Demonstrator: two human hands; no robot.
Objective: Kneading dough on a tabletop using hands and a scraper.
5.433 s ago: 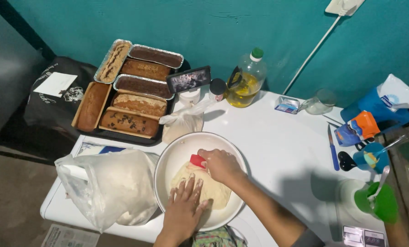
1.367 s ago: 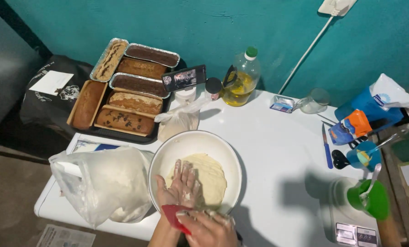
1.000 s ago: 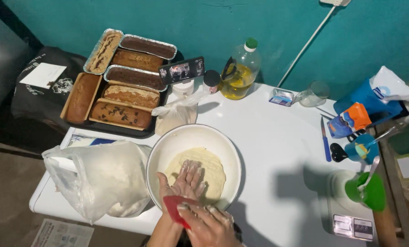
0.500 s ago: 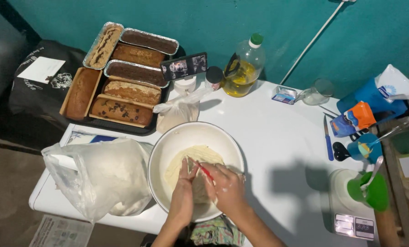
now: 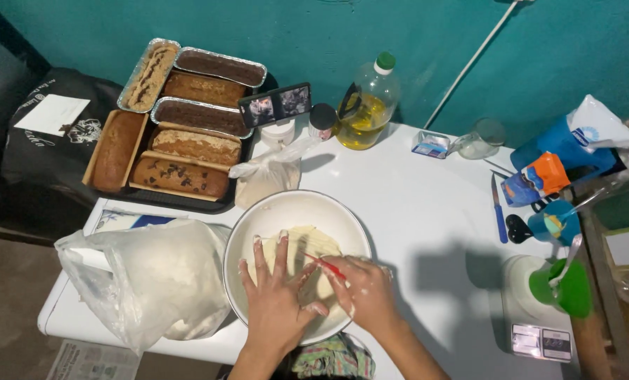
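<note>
2 floury hands in white bowl [image 5: 258, 218] of dough [image 5: 313, 243]: left hand [image 5: 278, 299] fingers spread wide, right hand [image 5: 365, 292] gripping red scraper [image 5: 323, 264].

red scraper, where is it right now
In the head view the thin red plastic scraper is in the right hand, over the pale dough inside the round white bowl, beside the left hand.

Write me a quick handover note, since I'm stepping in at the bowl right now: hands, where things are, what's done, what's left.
Left hand: flat, fingers spread, pressing on the dough in the white bowl.
Right hand: holds a red scraper against the dough.
Around: flour bag left of the bowl, tray of baked loaves behind it, oil bottle at the back, scale on the right.
Done: dough has come together in one pale mass.
Left: dough not yet out of the bowl; both hands floury.
</note>
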